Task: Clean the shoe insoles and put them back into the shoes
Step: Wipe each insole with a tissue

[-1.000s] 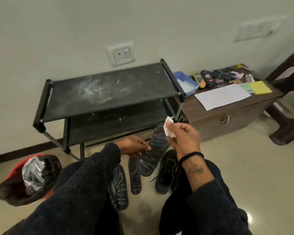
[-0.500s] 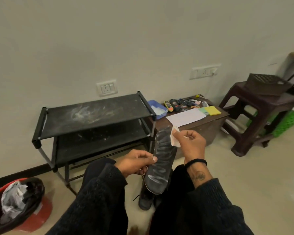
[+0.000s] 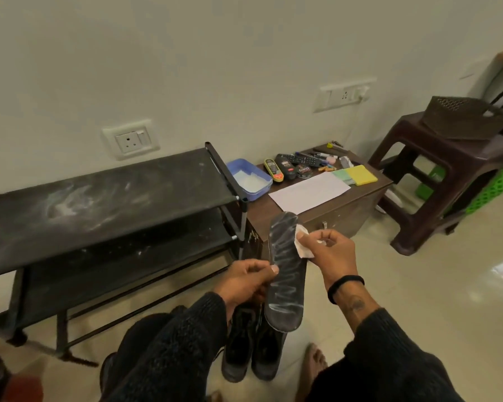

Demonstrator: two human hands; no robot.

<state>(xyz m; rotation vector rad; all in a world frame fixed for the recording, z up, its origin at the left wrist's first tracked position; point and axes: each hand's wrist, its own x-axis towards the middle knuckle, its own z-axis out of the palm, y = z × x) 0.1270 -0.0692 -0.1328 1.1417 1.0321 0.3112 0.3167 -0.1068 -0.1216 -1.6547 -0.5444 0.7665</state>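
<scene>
A person is sitting low on the floor and is holding a dark insole [image 3: 285, 274] up in front of them, in the near middle of the scene. The left hand [image 3: 244, 281] is pinching the left edge of the insole, so that grip is closed tight on it, with the thumb lying on top. The insole is standing almost upright, and white streaks are showing on its face. The right hand [image 3: 328, 253] is pinching a small white tissue [image 3: 389, 248] and is pressing it against the right edge of the insole near the top, so that grip is closed on the tissue. Two black shoes [image 3: 251, 352] are standing side by side on the floor just below the insole, between the person's legs. To the left, a black shoe rack [image 3: 105, 198] is standing against the wall, and its top shelf is showing white dusty marks. Just to the right of the rack, a brown wooden counter [image 3: 357, 207] is carrying a blue tray [image 3: 249, 179], a white sheet of paper [image 3: 308, 192], a yellow pad [image 3: 362, 174] and some small dark things at the far edge that are too small to tell. Far to the right, a dark plastic stool [image 3: 447, 169] is standing with a brown basket [image 3: 462, 117] on top.
</scene>
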